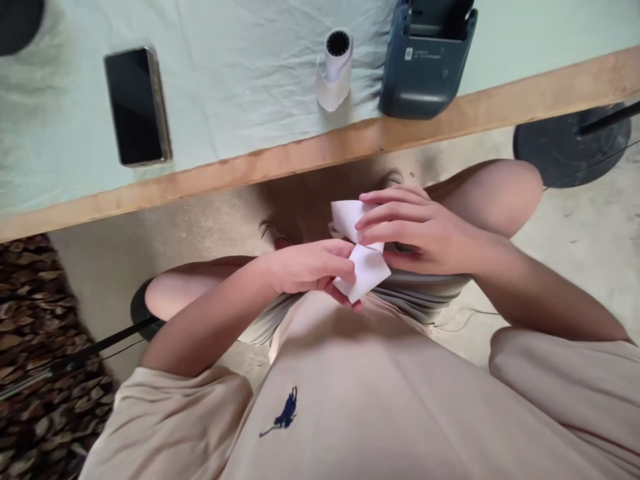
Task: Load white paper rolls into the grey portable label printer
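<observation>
A piece of white paper (369,270), folded or curled, is between my hands above my lap. My left hand (313,265) pinches its lower part, thumb on top and fingers underneath. My right hand (423,227) lies against the paper's upper right part, its fingers bent over the edge and fairly close together. Part of the paper is hidden behind those fingers. Beyond the hands, on the table, stands a small roll of white paper (336,77) with its loose end hanging toward me. Beside that roll is a dark portable printer (427,67) with its lid raised.
A black smartphone (136,107) lies on the pale green cloth (240,73) at the left. The table's wooden edge (300,150) runs across in front of my knees. Black round stand bases (555,150) are on the concrete floor, and a heap of brown pieces (40,320) is at the left.
</observation>
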Tool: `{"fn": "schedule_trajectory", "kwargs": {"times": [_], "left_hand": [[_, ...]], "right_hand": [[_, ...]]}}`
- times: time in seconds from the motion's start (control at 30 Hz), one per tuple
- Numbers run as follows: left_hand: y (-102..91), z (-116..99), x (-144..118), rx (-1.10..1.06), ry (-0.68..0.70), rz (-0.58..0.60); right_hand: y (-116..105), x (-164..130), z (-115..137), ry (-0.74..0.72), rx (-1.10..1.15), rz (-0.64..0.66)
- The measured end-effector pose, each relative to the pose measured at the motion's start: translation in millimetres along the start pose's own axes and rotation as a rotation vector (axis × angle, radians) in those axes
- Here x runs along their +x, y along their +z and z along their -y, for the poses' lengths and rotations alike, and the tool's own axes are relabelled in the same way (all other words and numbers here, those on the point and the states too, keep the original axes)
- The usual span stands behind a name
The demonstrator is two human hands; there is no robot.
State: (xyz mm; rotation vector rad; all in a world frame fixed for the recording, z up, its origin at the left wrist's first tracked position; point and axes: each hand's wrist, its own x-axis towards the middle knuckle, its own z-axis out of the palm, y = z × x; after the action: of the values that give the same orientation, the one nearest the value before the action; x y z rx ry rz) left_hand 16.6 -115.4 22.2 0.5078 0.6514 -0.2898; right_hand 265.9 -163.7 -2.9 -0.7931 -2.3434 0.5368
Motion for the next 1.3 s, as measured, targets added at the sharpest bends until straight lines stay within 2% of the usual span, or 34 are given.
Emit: {"fn": "schedule_trajectory", "kwargs": {"times": [0.07,0.17,0.3,0.37,0.47,0.57,0.67,0.73,0.8,0.9,1.0,1.1,1.23,1.3], "left_hand": [[0.1,-5,2,0.02,0.004,0.006],[-2.5,-9,-3,0.028,0.069,-0.048],[-10.4,-10,-19,0.142,0.179,-0.11],[-15.4,-14,-27,0.293,0.215,-0.149],[-24.4,-26,-39,0.646,0.208,-0.227],[-36.7,-39,-46,0.957,0.209,-0.279],[-53.0,-48,-46,1.071,0.204,-0.253],[-64.4,-50,-44,1.026,0.175,-0.195],[-74.0,-48,-41,0.9,0.147,-0.202],[-81.5,-40,-36,0.665,0.146,-0.329],[-80.3,-30,-29,0.546,0.173,-0.448],[-75.8,-24,-24,0.459,0.208,-0.526],[-76.1,-19,-19,0.242,0.245,-0.626],[-79.1,-18,-16,0.124,0.245,-0.638]], "right_hand": [[3,-1,-2,-0.028,-0.062,-0.012],[6,4,-7,-0.084,-0.142,-0.024],[13,6,-12,-0.047,-0.168,-0.054],[11,5,-14,-0.005,-0.089,-0.022],[0,11,-19,0.044,0.174,0.097],[-7,29,-26,0.111,0.315,0.111],[3,53,-33,0.178,0.345,0.194],[16,65,-37,0.255,0.416,0.311],[30,70,-40,0.371,0.508,0.372],[46,69,-43,0.554,0.641,0.356],[59,62,-44,0.645,0.706,0.356],[70,54,-43,0.571,0.58,0.295],[78,47,-38,0.375,0.304,0.054],[80,47,-34,0.267,0.158,-0.06]]}}
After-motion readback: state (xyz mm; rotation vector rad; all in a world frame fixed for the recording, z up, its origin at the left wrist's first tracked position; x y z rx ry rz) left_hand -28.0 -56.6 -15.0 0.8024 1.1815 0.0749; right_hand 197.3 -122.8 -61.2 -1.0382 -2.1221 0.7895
